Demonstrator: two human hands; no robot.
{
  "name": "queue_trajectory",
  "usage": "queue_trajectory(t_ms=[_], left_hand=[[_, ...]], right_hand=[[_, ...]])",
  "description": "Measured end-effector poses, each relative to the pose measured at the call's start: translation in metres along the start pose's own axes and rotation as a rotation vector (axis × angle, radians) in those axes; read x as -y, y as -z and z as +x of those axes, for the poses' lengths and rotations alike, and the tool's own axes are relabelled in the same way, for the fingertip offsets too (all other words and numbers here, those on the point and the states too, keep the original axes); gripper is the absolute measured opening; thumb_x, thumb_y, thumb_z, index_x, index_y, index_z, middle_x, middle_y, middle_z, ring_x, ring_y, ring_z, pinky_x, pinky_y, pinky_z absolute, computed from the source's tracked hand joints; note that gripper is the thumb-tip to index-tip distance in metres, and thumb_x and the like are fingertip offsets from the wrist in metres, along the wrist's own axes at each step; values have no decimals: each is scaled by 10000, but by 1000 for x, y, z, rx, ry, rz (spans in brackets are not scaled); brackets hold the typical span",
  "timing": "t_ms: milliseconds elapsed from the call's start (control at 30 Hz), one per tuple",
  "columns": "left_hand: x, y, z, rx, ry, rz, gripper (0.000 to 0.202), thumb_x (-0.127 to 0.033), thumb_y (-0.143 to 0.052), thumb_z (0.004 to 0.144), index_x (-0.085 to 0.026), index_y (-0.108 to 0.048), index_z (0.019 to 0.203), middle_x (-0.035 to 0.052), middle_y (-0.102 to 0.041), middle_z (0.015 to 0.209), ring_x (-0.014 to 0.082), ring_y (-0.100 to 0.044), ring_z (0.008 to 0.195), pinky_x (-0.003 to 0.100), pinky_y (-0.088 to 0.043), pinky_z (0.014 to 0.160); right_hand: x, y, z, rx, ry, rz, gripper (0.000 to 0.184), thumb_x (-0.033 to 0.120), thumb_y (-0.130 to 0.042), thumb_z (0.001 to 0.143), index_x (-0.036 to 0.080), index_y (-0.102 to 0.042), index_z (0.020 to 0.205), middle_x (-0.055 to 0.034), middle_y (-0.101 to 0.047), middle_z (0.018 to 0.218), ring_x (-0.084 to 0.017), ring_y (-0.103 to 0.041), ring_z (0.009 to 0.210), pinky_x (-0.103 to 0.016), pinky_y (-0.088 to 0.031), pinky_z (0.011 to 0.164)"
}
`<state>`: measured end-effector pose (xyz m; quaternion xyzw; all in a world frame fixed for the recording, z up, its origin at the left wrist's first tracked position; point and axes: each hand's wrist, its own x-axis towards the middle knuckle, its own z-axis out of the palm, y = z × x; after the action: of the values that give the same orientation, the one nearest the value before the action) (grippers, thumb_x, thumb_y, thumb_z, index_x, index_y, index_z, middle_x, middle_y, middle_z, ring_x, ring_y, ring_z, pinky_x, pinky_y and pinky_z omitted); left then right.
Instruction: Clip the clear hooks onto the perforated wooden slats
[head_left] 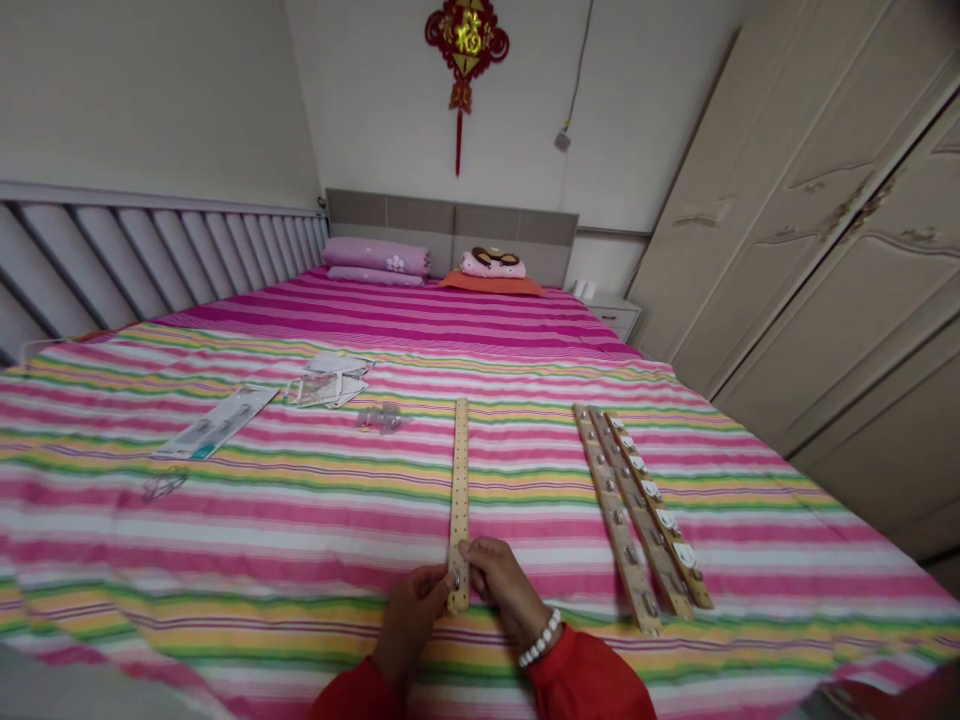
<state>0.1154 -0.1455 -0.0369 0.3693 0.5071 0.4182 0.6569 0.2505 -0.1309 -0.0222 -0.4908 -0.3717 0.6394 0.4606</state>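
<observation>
A long wooden strip with a row of holes (459,480) lies lengthwise on the striped bed cover (300,520), pointing away from me. Both hands work at its near end. My left hand (411,612) pinches a small metal piece against the strip's near end. My right hand (504,585), with a white bead bracelet at the wrist, has its fingers closed on the strip's right edge at the same end. Both sleeves are red.
Three more wooden strips with metal fittings (637,510) lie side by side to the right. Flat packets (217,420), loose cards (330,385), a clear bag of small parts (381,418) lie at the left. Pillows (375,258) at the headboard; a wardrobe (825,250) stands right.
</observation>
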Motion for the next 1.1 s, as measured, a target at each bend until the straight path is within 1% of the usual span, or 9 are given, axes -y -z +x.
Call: queue_trajectory(t_ms=[100,200,300,433,600,700,867,1000,1100], left_hand=[[0,1,1,-41,23,-6,597,-597,-789,379,-122,-704,731,32,-665,612,151,-590,587,251,-442,565],[-1,1,2,-63,61,17,594,-591,-791,365,-135,-695,733,15,-646,600,136,-574,576,241,-426,556],[-4,1,2,-24,56,72,553,-612,-769,388,-148,-661,668,-24,-563,512,112,-518,521,234,-398,528],[-15,0,1,34,34,227,549,-710,-650,501,-171,-555,543,-49,-440,430,98,-428,458,231,-334,473],[-31,-3,7,-12,-83,568,552,-712,-470,697,-200,-494,493,-10,-482,442,135,-470,451,254,-330,472],[-32,-2,18,-22,-133,719,548,-703,-464,708,-217,-438,457,-8,-461,424,151,-482,455,263,-317,472],[-25,1,32,3,-88,786,535,-689,-451,721,-218,-427,469,-12,-460,427,156,-493,452,266,-300,473],[-26,1,31,-15,-108,801,543,-691,-464,715,-213,-438,458,-11,-463,419,150,-490,453,261,-295,470],[-28,-1,28,10,-97,762,553,-703,-458,712,-211,-462,459,-7,-464,394,152,-491,424,259,-310,452]], right_hand=[[-1,7,-8,78,20,32,405,507,-610,696,175,-499,492,59,-409,348,-46,-276,311,-232,-105,362],[-1,14,-16,182,-59,45,333,465,-613,696,151,-575,592,48,-484,399,-36,-247,300,-233,-75,356],[0,18,-22,258,-134,4,248,383,-659,657,145,-598,630,57,-497,405,-31,-226,300,-237,-61,363],[-3,17,-23,230,-148,-28,187,312,-661,633,157,-565,591,68,-464,376,-40,-243,326,-245,-69,392],[-9,13,-21,173,-143,-16,131,264,-606,611,181,-517,561,77,-430,352,-50,-252,335,-250,-76,408],[-10,12,-21,148,-134,-1,119,254,-590,590,187,-503,546,86,-400,340,-49,-240,327,-247,-66,402],[-8,7,-21,116,-140,-2,101,222,-558,566,193,-474,518,93,-366,339,-47,-221,331,-237,-64,395],[-9,3,-18,101,-138,-24,138,217,-583,554,189,-460,497,93,-356,345,-42,-219,342,-235,-67,406],[-13,3,-16,91,-127,-21,153,229,-607,551,187,-465,511,95,-353,362,-41,-216,357,-232,-77,410]])
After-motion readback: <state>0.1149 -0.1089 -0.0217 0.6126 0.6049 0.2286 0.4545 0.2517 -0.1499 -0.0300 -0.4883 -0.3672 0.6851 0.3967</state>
